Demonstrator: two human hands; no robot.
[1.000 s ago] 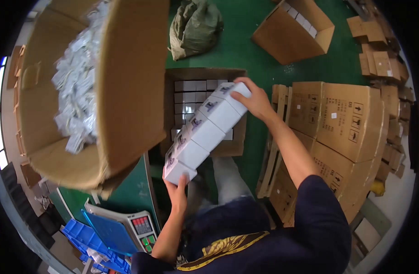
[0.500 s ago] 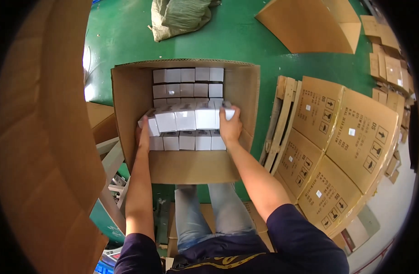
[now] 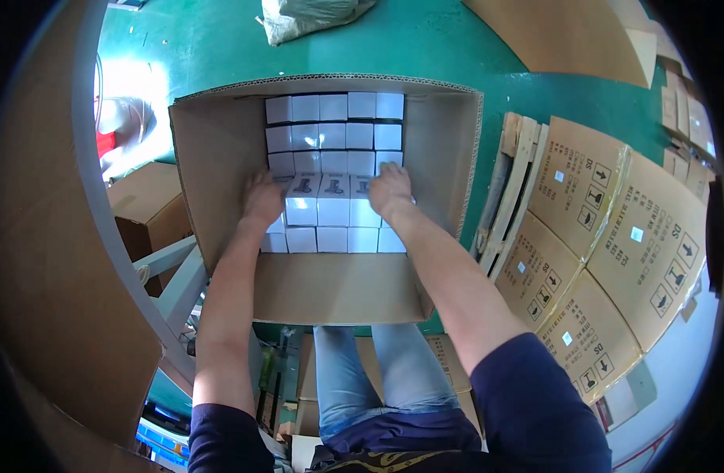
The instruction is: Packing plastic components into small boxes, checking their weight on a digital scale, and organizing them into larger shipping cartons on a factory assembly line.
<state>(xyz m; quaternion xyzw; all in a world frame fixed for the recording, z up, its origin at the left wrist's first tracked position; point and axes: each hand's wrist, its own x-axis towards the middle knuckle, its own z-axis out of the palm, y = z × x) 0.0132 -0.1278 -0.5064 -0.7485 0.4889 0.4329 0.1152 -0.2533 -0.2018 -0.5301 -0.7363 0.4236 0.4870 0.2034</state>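
Note:
A row of small white boxes (image 3: 333, 209) with dark drawings on their tops lies across an open cardboard carton (image 3: 330, 292), between my two hands. At the row's left end my left hand (image 3: 263, 199) is closed against the end box, close to the carton's left wall. My right hand (image 3: 391, 191) has its fingers bent over the right end box. Further rows of white boxes (image 3: 332, 138) stand packed toward the far wall, and another row (image 3: 330, 239) shows along the near wall. My hands partly cover the end boxes.
Taped cartons (image 3: 575, 197) are stacked on the right, beside a wooden pallet (image 3: 511, 189). An open carton (image 3: 567, 39) lies at the far right, a pale sack (image 3: 310, 17) at the top. Large cardboard (image 3: 62, 236) and a grey metal frame (image 3: 169, 292) flank the left.
The row between my hands has gone from tilted and raised to level and lower among the others. My hands moved down with it, and the view has shifted slightly.

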